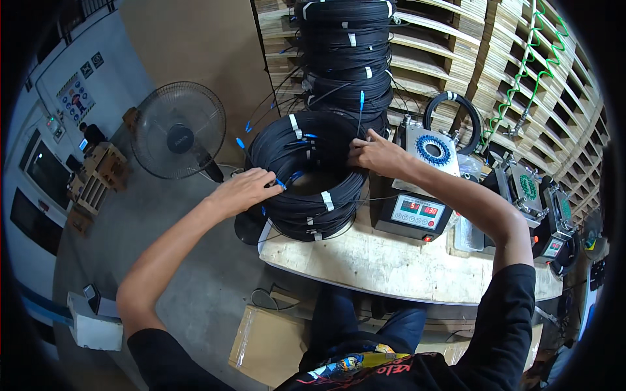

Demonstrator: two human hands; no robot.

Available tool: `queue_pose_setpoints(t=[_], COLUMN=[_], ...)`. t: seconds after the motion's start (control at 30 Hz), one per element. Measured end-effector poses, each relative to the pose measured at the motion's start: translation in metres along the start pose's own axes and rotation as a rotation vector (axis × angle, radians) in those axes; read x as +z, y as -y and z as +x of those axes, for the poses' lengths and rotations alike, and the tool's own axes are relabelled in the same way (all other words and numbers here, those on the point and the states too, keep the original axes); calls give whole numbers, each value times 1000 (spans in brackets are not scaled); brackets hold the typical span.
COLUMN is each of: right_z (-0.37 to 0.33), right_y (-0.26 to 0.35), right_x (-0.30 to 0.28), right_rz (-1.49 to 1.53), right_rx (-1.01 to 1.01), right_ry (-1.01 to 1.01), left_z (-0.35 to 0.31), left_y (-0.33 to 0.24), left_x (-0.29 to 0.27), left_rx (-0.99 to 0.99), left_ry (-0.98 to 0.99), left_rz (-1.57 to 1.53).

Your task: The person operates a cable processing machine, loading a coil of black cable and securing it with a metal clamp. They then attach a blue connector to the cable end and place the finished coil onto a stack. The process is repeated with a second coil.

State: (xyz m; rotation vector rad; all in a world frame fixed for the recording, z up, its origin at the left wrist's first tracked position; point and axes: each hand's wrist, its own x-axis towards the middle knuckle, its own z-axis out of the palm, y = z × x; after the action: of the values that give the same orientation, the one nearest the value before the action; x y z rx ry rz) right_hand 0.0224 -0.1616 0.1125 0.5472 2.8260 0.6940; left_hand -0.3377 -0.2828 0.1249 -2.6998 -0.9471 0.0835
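A stack of coiled black cable (287, 212), bound with white tape, stands at the table's left end. My left hand (241, 191) reaches over the coil's left rim with its fingers closed. At its fingertips is a blue connector (281, 184). My right hand (380, 156) rests at the coil's right inner edge, fingers pinched on a black cable end. That end rises from the fingers to an upright blue connector (362, 99). Another blue-tipped cable end (240, 143) sticks out at the left. The fingertips partly hide what they grip.
A taller stack of coils (345, 49) rises behind. To the right are a control box (417, 215) with red digits, a metal fixture (432, 149) with a ring of blue connectors, and similar machines (527, 186). A fan (179, 138) stands left; a cardboard sheet (270, 345) lies below.
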Motion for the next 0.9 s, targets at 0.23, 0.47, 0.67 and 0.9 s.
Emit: queue_pose_setpoints(t=[0.23,0.47,0.67,0.9], right_z=[12,54,65,54], right_y=[-42,-72,-58,-54], right_x=[-15,-10,49,30], right_rz=[-166,20,339,257], right_rx=[-73,7,-41,-26], right_ry=[9,-38,-93,-37], left_z=[10,31,24,26], left_y=[-21,-53,-38,-47], left_x=[-34,-37,0,-9], left_rx=[-52,-119,-87,-76], left_ry=[-38,50,74,62], left_rz=[251,245,-56,157])
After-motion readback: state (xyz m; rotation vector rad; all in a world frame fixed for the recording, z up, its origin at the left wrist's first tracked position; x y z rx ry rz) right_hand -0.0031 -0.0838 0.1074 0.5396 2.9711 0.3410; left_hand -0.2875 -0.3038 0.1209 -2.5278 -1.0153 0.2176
